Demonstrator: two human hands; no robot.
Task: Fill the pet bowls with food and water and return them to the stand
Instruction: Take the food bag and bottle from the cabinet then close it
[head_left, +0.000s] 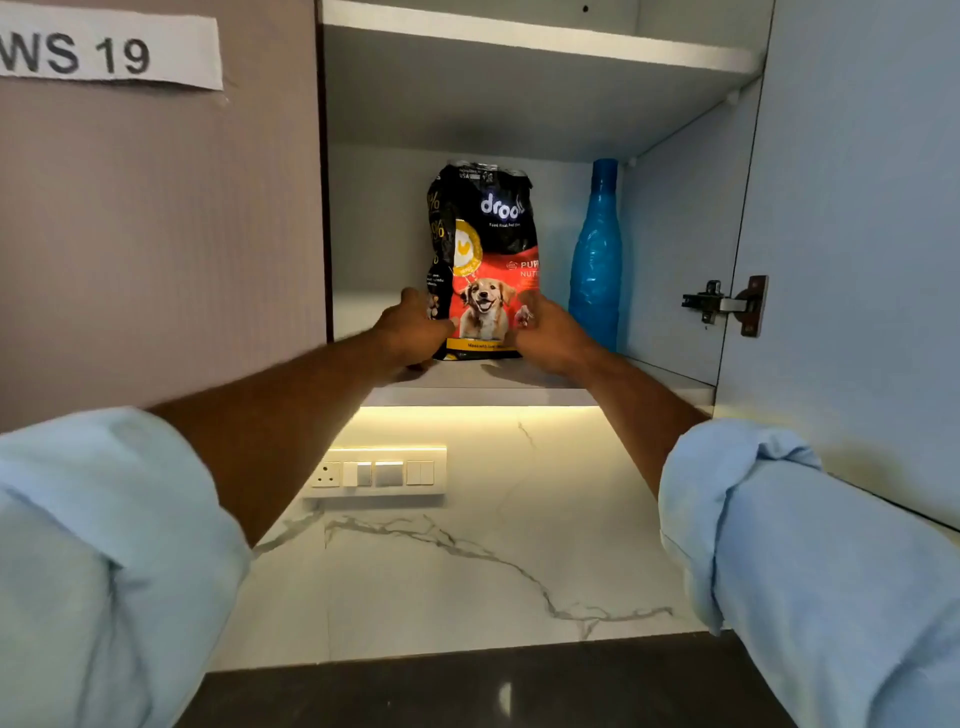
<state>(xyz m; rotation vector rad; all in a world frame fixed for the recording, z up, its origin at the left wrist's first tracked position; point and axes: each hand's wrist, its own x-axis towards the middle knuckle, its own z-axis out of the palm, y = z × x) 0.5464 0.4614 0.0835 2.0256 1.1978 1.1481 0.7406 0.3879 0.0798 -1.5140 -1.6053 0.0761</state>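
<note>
— So what sits in the open cabinet (675, 249)?
— An upright black-and-red dog food bag (483, 260), blue bottle (596, 254) just beside it. Left hand (413, 330) and right hand (548, 332) clasp the bag's lower sides, fingers curled.

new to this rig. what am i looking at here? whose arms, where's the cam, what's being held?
There is no robot here. A person wears one wide-angle camera on the head, looking forward and down, so the two arms in rolled light-blue sleeves are the wearer's own.

Both arms reach up into an open wall cupboard. The left hand and the right hand grip the lower sides of a black and red bag of puppy food with a dog pictured on it. The bag stands upright on the white cupboard shelf. To its right, on the same shelf, stands a tall blue plastic bottle.

Below the cupboard are a white marble-look wall with a switch and socket plate and a dark countertop. No pet bowls or stand are in view.
</note>
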